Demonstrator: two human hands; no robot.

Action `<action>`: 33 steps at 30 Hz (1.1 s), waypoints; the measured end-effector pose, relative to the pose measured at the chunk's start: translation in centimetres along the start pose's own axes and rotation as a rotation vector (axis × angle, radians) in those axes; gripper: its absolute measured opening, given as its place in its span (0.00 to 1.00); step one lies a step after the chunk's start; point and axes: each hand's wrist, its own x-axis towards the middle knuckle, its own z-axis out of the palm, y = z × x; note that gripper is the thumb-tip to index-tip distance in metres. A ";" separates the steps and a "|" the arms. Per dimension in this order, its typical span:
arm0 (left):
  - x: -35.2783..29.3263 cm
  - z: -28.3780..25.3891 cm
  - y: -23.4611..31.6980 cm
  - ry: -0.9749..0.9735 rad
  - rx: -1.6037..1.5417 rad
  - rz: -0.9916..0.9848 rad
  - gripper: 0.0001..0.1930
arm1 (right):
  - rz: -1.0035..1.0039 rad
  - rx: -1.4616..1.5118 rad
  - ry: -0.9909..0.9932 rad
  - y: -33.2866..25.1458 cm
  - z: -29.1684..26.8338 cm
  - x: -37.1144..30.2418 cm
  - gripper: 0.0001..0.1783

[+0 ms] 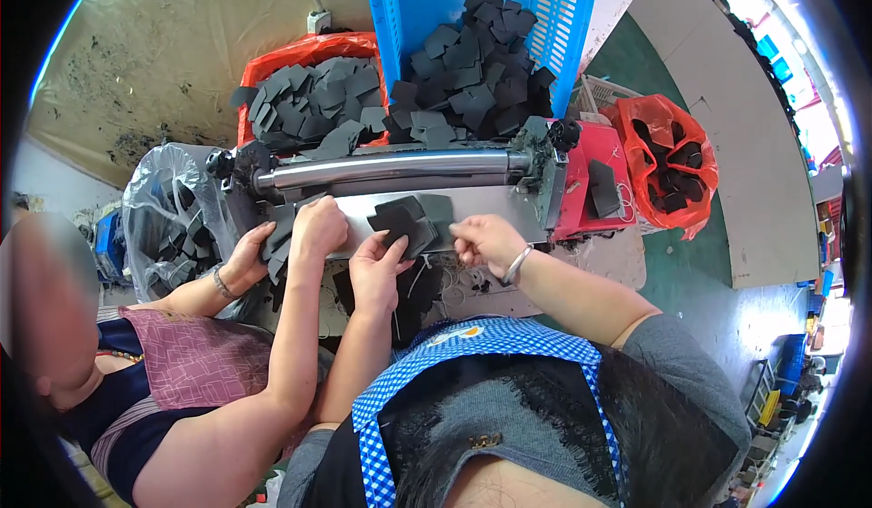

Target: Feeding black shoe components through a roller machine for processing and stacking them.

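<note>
My left hand [374,270] is closed round a fanned stack of dark grey foam-like sheets [400,223], above the front edge of a metal feed plate [495,207]. On that plate, beside the stack, lies another dark grey piece [438,208]. My right hand [492,245], a bracelet at its wrist, hovers at the plate's front edge, right of the pieces. Its fingers are curled in a pinch; whatever may be between them is too small to make out. Behind the plate runs a shiny steel roller [391,170].
A co-worker's hands [318,228] work with similar sheets at my left. Behind the roller, a red-lined bin [263,54] and a blue crate [386,18] hold piled pieces. A clear bag [150,190] stands left, a red bag [695,163] right. Trimmed strips litter the table's front.
</note>
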 end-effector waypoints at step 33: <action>0.4 -0.1 -0.3 0.020 0.079 0.116 0.07 | 0.014 0.185 0.033 -2.1 1.3 0.2 0.12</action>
